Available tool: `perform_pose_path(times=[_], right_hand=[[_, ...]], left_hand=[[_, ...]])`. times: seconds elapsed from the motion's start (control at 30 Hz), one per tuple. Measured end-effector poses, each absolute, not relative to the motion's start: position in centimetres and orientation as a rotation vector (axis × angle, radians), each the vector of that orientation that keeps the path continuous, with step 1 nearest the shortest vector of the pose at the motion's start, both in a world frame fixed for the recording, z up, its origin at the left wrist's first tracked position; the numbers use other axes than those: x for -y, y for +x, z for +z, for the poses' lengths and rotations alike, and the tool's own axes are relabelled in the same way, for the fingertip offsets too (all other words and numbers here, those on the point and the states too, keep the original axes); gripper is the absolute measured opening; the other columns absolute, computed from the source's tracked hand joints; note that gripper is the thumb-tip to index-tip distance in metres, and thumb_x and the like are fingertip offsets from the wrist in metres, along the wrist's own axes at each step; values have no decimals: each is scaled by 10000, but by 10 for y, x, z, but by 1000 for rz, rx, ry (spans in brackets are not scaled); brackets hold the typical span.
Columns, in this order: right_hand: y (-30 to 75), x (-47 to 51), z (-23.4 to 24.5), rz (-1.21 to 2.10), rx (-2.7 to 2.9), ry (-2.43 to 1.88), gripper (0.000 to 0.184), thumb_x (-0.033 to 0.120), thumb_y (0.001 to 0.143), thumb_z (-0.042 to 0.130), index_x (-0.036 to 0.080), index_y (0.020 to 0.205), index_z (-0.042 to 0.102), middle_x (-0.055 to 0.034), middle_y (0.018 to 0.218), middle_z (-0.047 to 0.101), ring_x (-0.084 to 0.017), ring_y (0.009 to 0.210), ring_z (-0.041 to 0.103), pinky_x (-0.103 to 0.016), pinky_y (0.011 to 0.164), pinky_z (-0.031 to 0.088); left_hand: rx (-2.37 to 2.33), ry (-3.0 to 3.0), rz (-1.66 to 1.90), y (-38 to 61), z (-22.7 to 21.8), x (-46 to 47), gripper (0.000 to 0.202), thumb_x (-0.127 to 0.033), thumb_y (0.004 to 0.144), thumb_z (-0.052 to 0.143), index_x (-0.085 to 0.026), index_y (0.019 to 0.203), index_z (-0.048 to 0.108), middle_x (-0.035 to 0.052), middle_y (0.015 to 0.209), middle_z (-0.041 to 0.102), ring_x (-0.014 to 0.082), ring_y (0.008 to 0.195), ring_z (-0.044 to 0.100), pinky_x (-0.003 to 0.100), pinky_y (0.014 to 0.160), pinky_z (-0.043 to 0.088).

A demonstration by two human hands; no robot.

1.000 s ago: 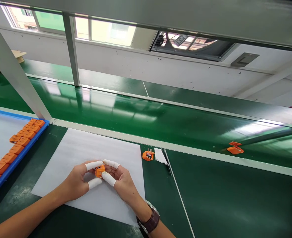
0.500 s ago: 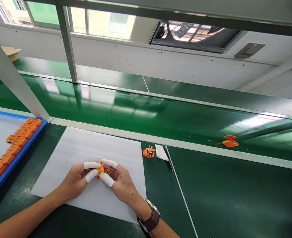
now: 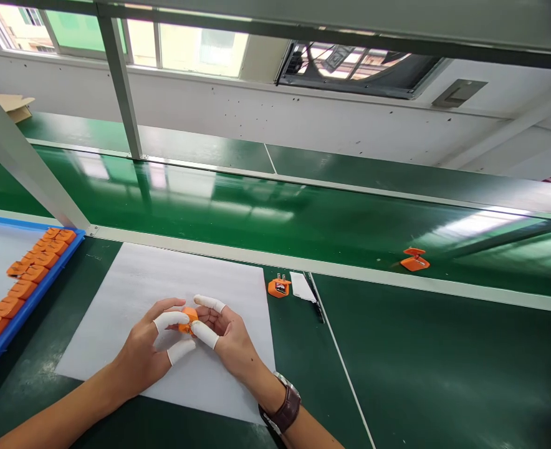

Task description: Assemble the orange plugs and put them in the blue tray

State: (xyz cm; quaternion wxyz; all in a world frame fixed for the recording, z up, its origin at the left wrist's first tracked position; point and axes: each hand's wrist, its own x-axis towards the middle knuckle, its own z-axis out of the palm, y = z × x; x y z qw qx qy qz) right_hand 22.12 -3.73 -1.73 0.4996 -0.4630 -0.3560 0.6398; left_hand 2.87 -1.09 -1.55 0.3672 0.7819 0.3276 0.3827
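Note:
A small orange plastic part (image 3: 190,319) is pinched between both hands above a white foam sheet (image 3: 130,280). My left hand (image 3: 151,350) holds it with forefinger and thumb, both in white finger cots. My right hand (image 3: 224,337), with cots on thumb and forefinger and a brown-strapped watch on the wrist, grips it from the right. Most of the part is hidden by the fingertips.
Another orange part with metal prongs (image 3: 278,287) lies beside a small white piece (image 3: 301,287) just right of the sheet. A blue-rimmed tray (image 3: 32,298) at the left holds several orange parts. One orange part (image 3: 414,260) rests on the green conveyor belt (image 3: 257,218) beyond the rail.
My left thumb has dropped away from the part and the fingers have spread a little. The orange part on the belt has drifted left. The view has shifted slightly.

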Motion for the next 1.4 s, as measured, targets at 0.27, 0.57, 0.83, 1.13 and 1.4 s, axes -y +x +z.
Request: perform_pose_path(times=[0.27,0.57,0.83,1.13,1.4], right_hand=[[222,39,-11,1558,949,-1113,534,436,784,784,224,1246,620,-70,1123,736,-258,1095,685,-482,1031,521],[221,39,-10,1558,933,-1143,557,427,756,814,211,1235,629,-79,1112,740,-264,1075,693,-485,1013,538],[219,40,-14,1538,882,-1115,527,422,760,813,216,1213,641,-73,1120,754,-275,1097,693,-508,1012,553],[218,45,-18,1495,1035,-1140,505,409,831,749,240,1285,608,-62,1190,727,-262,1121,679,-498,1049,529],[222,46,-16,1529,1059,-1111,536,407,844,740,259,1335,582,-65,1265,694,-270,1188,645,-514,1097,483]], left_hand=[[-887,2149,1007,31,-14,8,307,-113,893,647,-262,1150,567,63,1183,621,198,1058,670,300,824,628],[-875,2087,1018,33,-14,10,288,-97,888,644,-268,1114,588,47,1178,643,202,1083,669,332,887,614],[-885,1432,669,23,-3,3,393,-253,934,613,-236,1324,575,78,1287,679,259,1195,648,447,1043,557],[-971,1416,601,27,-8,3,359,-273,897,642,-252,1255,663,36,1312,685,276,1242,626,478,1084,518],[-984,1433,622,28,-10,2,341,-279,877,672,-283,1217,696,9,1249,723,263,1169,676,431,1038,562]])
